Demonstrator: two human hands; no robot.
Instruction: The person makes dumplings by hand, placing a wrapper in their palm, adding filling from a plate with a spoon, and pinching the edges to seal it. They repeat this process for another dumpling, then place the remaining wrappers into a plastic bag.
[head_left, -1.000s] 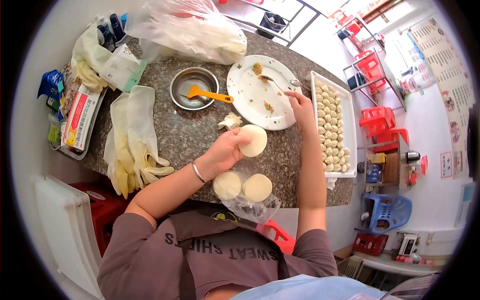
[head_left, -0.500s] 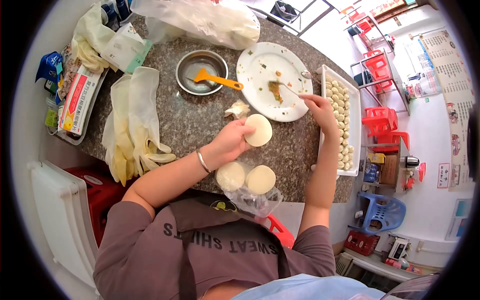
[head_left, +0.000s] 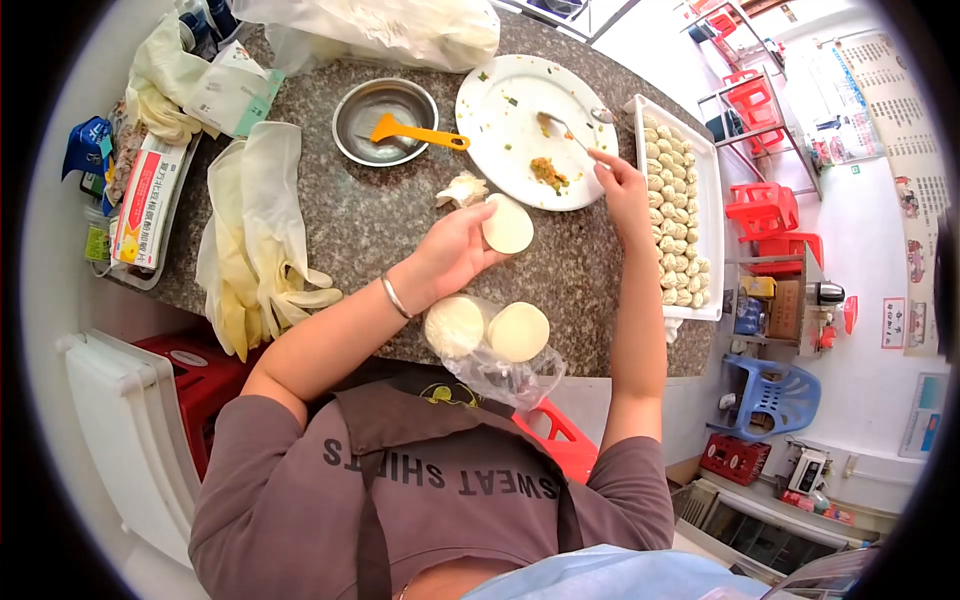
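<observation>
Pinched in my left hand [head_left: 448, 256] is a round dough wrapper [head_left: 508, 224], held above the counter near the plate's lower edge. My right hand [head_left: 624, 192] grips the handle of a metal spoon [head_left: 572, 134] over the white plate [head_left: 500, 150]. The spoon's bowl rests on the plate above a small heap of filling [head_left: 549, 174]. Two stacks of wrappers [head_left: 519, 332] lie on a plastic bag [head_left: 505, 375] at the counter's near edge. To the right, a white tray [head_left: 707, 200] holds rows of pleated dumplings [head_left: 675, 215].
A metal bowl [head_left: 365, 112] with an orange scraper [head_left: 430, 136] stands left of the plate. Pale gloves [head_left: 265, 215] lie further left, near a boxed tray of goods [head_left: 150, 205]. A plastic bag [head_left: 400, 28] covers the back edge. Red stools [head_left: 762, 208] stand beyond the counter.
The spoon's bowl has moved away from the filling, toward the plate's far side. The view has shifted slightly. My left hand still holds the wrapper, now tilted a little differently.
</observation>
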